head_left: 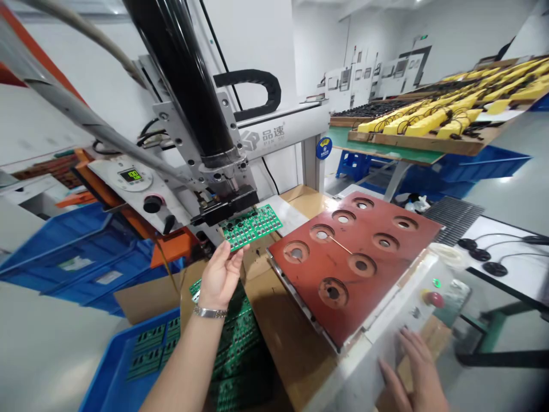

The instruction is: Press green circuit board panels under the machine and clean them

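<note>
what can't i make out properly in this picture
Head view throughout:
Board: its far side is hidden by the black bar, its near corner by the left hand.
Right hand: the wrist is cut off by the bottom edge.
Lower boards: partly covered by the left forearm and dark.
Bin: near end cut off by the bottom edge.
Round tag: small print unreadable.

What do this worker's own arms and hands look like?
Both are bare human hands, without gloves. The left hand has a silvery, linked metal band at its wrist, perhaps a watch strap; no dial shows. No sleeve covers the visible left forearm. The right hand's wrist is out of view.
</note>
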`<state>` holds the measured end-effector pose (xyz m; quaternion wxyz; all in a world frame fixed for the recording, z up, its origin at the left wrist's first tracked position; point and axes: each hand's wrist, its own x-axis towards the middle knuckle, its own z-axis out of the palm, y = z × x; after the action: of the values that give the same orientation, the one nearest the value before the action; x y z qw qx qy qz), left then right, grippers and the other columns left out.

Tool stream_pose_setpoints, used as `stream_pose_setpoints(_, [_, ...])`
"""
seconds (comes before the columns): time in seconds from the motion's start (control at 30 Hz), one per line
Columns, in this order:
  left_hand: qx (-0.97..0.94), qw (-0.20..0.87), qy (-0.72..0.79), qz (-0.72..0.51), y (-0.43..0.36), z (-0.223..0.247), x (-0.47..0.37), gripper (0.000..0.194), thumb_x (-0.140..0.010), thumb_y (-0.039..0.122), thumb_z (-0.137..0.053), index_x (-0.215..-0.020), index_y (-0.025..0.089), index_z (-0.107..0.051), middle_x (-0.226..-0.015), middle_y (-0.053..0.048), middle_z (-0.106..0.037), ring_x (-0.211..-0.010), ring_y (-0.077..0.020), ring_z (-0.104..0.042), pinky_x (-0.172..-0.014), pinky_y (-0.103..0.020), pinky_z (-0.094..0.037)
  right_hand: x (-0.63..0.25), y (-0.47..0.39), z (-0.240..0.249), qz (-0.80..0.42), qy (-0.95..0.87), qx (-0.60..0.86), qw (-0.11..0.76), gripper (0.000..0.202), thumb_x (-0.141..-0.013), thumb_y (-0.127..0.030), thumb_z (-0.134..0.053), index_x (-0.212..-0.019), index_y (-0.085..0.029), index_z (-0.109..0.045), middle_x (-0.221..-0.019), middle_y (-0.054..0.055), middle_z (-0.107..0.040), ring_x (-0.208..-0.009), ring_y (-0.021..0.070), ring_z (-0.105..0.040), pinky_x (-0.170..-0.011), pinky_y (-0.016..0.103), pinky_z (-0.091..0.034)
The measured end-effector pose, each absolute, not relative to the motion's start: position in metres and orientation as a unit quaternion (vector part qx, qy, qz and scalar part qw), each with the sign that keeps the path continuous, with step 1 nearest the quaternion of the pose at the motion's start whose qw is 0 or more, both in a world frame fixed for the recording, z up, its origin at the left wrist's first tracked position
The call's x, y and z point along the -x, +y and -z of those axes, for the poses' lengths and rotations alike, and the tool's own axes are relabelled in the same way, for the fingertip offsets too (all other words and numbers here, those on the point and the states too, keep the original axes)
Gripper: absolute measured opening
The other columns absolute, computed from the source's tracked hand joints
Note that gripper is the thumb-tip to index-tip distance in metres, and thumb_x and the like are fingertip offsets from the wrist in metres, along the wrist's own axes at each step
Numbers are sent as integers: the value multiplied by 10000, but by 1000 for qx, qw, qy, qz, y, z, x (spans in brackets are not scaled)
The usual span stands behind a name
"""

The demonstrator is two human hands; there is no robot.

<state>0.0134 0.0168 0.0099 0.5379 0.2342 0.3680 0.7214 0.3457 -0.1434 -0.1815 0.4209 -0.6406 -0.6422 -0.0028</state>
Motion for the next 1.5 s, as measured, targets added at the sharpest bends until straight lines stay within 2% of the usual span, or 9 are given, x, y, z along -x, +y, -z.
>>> stream_pose_setpoints(0.17, [-242,542,369,-716,21,-13,-16,226,-839,68,-499,-693,147,-652,-710,-19,-712,-738,-143,-700,-641,-153,-554,-348,-143,189,43,-668,619,410,601,-834,-490,-466,-1298,-129,-344,-1285,190,-434,-1230,371,-389,-948,564,-399])
stream_pose_setpoints(0.57, [-224,543,374,-717,12,-6,-12,95,-767,77,-614,-702,133,-654,-700,-25,-710,-719,-156,-702,-622,-161,-558,-346,-144,190,26,-658,631,410,607,-838,-462,-475,-1331,-141,-323,-1320,183,-398,-1249,355,-375,-979,552,-382])
stream_pose_setpoints(0.87, [-221,535,376,-724,8,-8,-7,179,-815,57,-534,-728,143,-665,-729,-25,-726,-704,-149,-702,-615,-164,-561,-351,-139,201,62,-667,609,424,628,-825,-477,-486,-1334,-146,-328,-1284,187,-440,-1224,382,-400,-943,581,-400])
stream_pose_setpoints(1.03, [-227,535,374,-723,9,-10,-7,142,-801,71,-564,-728,139,-665,-735,-29,-727,-723,-149,-701,-630,-164,-557,-353,-139,201,67,-671,614,410,603,-828,-462,-479,-1328,-162,-326,-1277,172,-451,-1216,372,-414,-931,556,-425])
stream_pose_setpoints(1.13, [-229,533,375,-723,9,-9,-6,124,-788,85,-587,-718,152,-665,-725,-24,-725,-730,-150,-700,-637,-164,-557,-352,-140,196,67,-673,614,406,618,-832,-496,-457,-1323,-144,-327,-1273,184,-449,-1218,381,-407,-917,564,-432])
stream_pose_setpoints(1.33, [-235,526,380,-724,8,-6,-3,163,-806,77,-554,-719,145,-674,-732,-24,-730,-715,-144,-698,-623,-163,-557,-351,-140,191,75,-681,614,392,593,-838,-437,-466,-1312,-108,-331,-1268,206,-450,-1210,390,-414,-890,566,-453])
stream_pose_setpoints(1.5, [-241,523,384,-722,6,-5,0,141,-803,94,-564,-725,137,-674,-717,-19,-723,-705,-137,-695,-632,-164,-553,-351,-140,194,75,-680,615,393,599,-838,-460,-450,-1309,-109,-331,-1264,209,-451,-1213,393,-411,-889,567,-451])
